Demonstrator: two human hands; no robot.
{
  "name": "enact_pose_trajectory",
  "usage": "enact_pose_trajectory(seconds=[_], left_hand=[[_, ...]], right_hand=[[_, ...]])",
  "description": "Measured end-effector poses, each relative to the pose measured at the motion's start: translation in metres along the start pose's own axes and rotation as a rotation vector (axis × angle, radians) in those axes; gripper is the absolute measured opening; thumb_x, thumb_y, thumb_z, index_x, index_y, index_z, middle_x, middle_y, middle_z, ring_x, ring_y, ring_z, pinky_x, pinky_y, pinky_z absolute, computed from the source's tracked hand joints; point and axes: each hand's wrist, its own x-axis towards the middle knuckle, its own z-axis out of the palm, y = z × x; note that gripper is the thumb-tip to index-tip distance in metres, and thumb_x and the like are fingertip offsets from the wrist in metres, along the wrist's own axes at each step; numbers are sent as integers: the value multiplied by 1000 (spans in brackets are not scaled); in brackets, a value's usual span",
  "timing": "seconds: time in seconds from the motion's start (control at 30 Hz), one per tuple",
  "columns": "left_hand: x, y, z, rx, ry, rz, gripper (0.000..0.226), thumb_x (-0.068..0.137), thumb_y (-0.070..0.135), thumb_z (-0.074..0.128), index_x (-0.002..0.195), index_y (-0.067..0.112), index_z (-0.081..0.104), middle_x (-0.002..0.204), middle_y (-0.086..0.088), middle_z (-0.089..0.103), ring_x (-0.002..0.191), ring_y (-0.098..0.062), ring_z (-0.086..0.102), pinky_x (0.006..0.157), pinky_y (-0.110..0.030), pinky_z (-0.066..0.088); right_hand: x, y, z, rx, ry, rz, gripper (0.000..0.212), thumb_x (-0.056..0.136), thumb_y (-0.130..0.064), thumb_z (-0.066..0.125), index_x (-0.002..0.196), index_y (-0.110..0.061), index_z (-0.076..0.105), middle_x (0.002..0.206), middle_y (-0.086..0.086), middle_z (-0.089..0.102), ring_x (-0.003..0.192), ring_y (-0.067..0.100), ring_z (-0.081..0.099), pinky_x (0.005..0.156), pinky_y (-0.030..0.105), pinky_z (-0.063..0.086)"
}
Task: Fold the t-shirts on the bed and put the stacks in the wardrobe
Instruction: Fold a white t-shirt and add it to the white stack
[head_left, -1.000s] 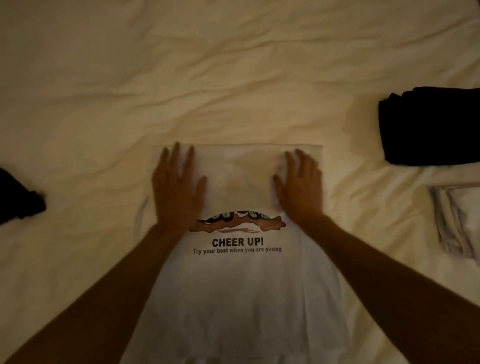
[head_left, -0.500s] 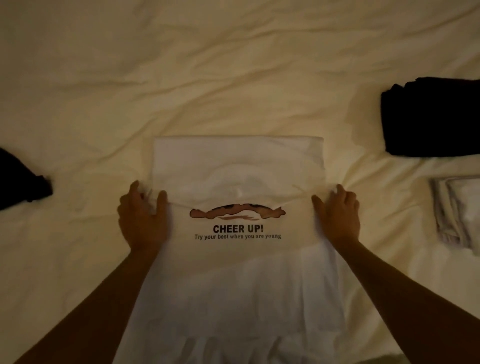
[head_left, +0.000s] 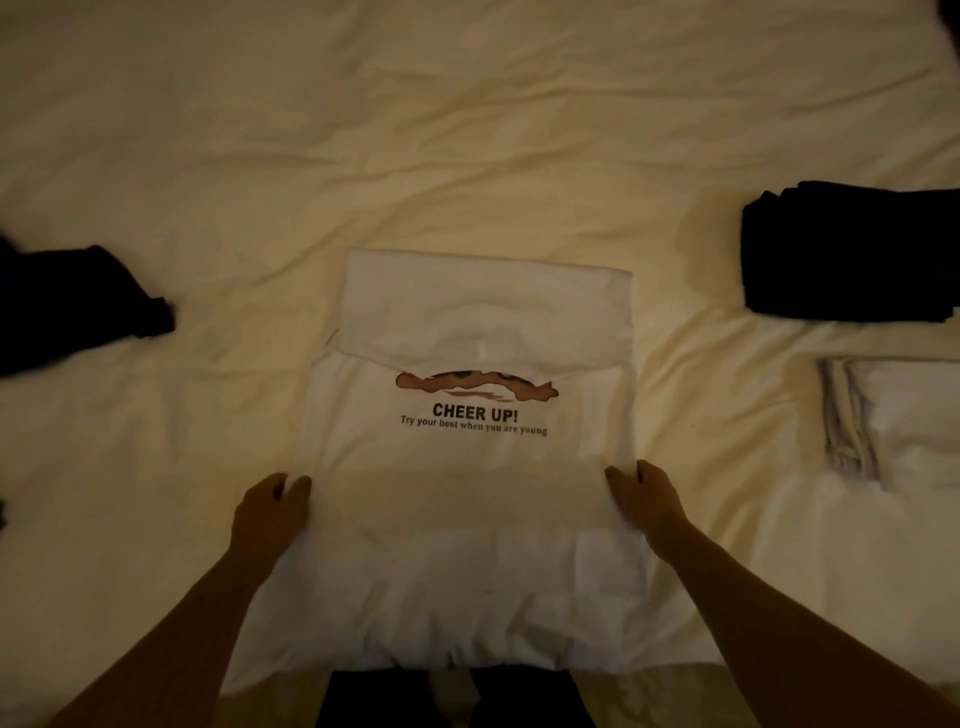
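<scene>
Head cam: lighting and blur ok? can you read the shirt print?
Head view: dim, warm yellow light, dark toward the edges; the black folded stack shows almost no detail. White t-shirt is sharp enough to read "CHEER UP!". No glare; slight wide-angle bend at the borders.

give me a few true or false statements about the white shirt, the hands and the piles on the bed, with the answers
1. The white t-shirt has its top part folded down over part of the print. True.
2. The left hand lies flat on the middle of the shirt. False: it grips the shirt's left edge, below the print.
3. The right hand holds the shirt's right edge. True.
4. The folded dark stack sits on top of the folded light stack. False: they lie apart, the dark one farther up the bed.
5. The print reads "CHEER UP!". True.
6. The dark garment at the left is neatly folded. False: it lies crumpled.
</scene>
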Motion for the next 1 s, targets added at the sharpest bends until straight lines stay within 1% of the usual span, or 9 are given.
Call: enact_pose_trajectory(seconds=[0.07, 0.13, 0.27, 0.33, 0.5, 0.63, 0.77, 0.87, 1.0], left_hand=[[-15, -11, -3, 85, -11, -5, 35, 101, 25, 54, 118, -4, 64, 117, -25, 63, 112, -44, 57, 97, -46, 43], [-24, -17, -11, 186, -36, -16, 40, 100, 27, 56, 126, -3, 61, 125, -26, 62, 116, -43, 56, 99, -45, 42], [-5, 5, -29, 336, 20, 41, 57, 89, 63, 55, 117, 14, 60, 115, -14, 64, 102, -36, 61, 91, -44, 49], [12, 36, -29, 275, 61, 83, 63, 86, 68, 56, 119, 14, 57, 115, -12, 63, 103, -35, 61, 90, -44, 48], [70, 124, -25, -107, 80, 168, 62, 91, 51, 63, 129, 4, 55, 127, -18, 60, 117, -35, 56, 97, -40, 42], [100, 171, -18, -84, 95, 253, 67, 88, 50, 67, 136, 6, 49, 130, -17, 57, 118, -35, 55, 97, -41, 43], [116, 193, -12, 7, 80, 288, 76, 83, 59, 63, 137, 9, 46, 129, -15, 55, 116, -36, 55, 96, -44, 46], [127, 204, -13, -47, 54, 220, 62, 88, 49, 67, 133, 10, 49, 123, -10, 57, 112, -33, 57, 91, -39, 47], [148, 214, -17, -76, -65, 284, 31, 89, 43, 69, 100, 14, 68, 96, -8, 65, 92, -30, 63, 79, -40, 48]], right_hand=[[-10, 12, -1, -105, -26, 22, 39, 96, -30, 55, 124, -3, 60, 119, 19, 63, 107, 37, 60, 89, 40, 50], [-16, 15, -4, -197, -37, 42, 43, 95, -33, 55, 125, -2, 56, 124, 20, 61, 110, 39, 58, 96, 45, 49], [-4, -20, -16, -167, 67, -28, 55, 91, -41, 64, 125, -1, 48, 124, 21, 58, 110, 38, 58, 94, 45, 49], [11, -47, -25, -116, 131, -101, 70, 89, -45, 67, 135, 1, 43, 132, 23, 53, 118, 39, 55, 97, 45, 47], [62, -113, -40, 84, 161, -208, 91, 83, -50, 72, 148, -3, 28, 143, 22, 45, 124, 38, 51, 102, 49, 47], [89, -141, -49, 125, 128, -225, 94, 80, -49, 76, 148, -7, 27, 143, 18, 43, 126, 37, 49, 103, 51, 46], [109, -158, -50, 147, 151, -197, 84, 82, -42, 77, 144, -6, 33, 142, 16, 43, 127, 34, 47, 105, 45, 44], [121, -170, -47, 164, 117, -184, 61, 84, -36, 76, 128, -3, 47, 122, 13, 54, 107, 29, 54, 93, 42, 49], [131, -178, -47, 157, 99, -227, 29, 89, -28, 70, 105, -7, 60, 105, 12, 61, 97, 30, 57, 94, 48, 51]])
